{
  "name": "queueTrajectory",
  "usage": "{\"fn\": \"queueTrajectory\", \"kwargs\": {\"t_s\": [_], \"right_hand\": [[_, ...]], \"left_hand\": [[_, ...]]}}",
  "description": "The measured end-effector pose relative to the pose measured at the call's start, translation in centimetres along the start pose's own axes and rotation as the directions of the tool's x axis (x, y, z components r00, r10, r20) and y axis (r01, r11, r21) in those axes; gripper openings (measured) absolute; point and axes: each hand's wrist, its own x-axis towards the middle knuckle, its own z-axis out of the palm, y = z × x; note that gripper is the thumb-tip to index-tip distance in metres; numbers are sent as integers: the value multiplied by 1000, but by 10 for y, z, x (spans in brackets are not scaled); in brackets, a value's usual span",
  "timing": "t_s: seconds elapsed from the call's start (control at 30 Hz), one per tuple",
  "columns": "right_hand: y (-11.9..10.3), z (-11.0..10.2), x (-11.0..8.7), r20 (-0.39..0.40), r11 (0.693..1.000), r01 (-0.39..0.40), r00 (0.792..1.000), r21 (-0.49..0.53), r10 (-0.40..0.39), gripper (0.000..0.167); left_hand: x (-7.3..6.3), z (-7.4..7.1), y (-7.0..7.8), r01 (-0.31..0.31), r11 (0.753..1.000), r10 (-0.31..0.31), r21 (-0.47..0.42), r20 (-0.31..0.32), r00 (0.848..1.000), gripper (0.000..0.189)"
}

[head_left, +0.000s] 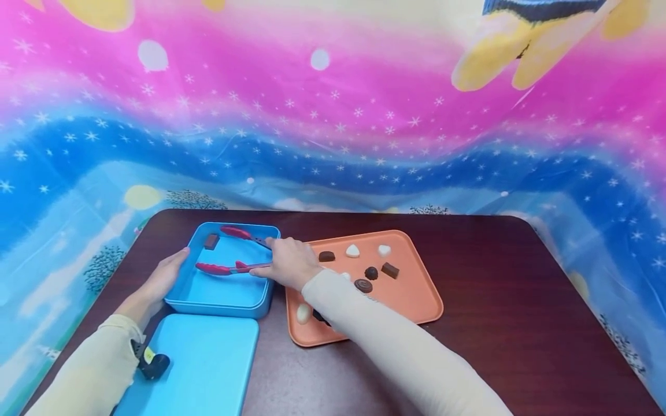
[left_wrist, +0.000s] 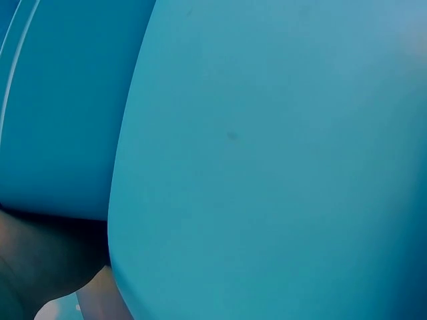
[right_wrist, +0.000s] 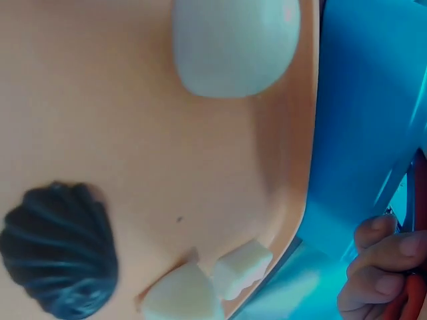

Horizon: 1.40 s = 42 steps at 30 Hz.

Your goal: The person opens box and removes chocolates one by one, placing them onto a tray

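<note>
My right hand (head_left: 291, 263) grips red-tipped tongs (head_left: 218, 269), their two arms spread apart over the inside of a blue box (head_left: 224, 309). In the right wrist view, its curled fingers (right_wrist: 390, 250) show at the right edge around a red part of the tongs. Within the box, a brown rectangular chocolate (head_left: 211, 241) lies near the far left corner, and nothing is between the tong tips. My left hand (head_left: 163, 283) rests with fairly straight fingers against the box's left side. Its fingers are mostly hidden in the left wrist view.
An orange tray (head_left: 426, 306) right of the box carries several dark and white chocolates, among them a dark shell-shaped chocolate (right_wrist: 60, 250) and a white rounded chocolate (right_wrist: 237, 47). The flat blue lid (head_left: 203, 364) lies in front of the box, beneath my left wrist.
</note>
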Motion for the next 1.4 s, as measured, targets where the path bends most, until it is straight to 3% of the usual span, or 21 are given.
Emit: {"fn": "queueTrajectory", "kwargs": {"t_s": [0.27,0.6,0.9,1.4], "right_hand": [[-8,3,8,8,999,-1,1000,-37,1,77],[-14,0,13,4,997,-15,1000,-73,16,61],[-11,5,14,-25,994,15,1000,-105,-18,54],[9,-8,-9,-86,997,53,995,-61,-58,57]], "left_hand": [[2,1,-1,15,1000,-15,-17,7,1000,88],[2,1,-1,-10,1000,10,-11,-5,1000,85],[2,0,0,-15,1000,15,-4,-3,1000,81],[0,-1,2,-15,1000,15,13,-7,1000,84]]}}
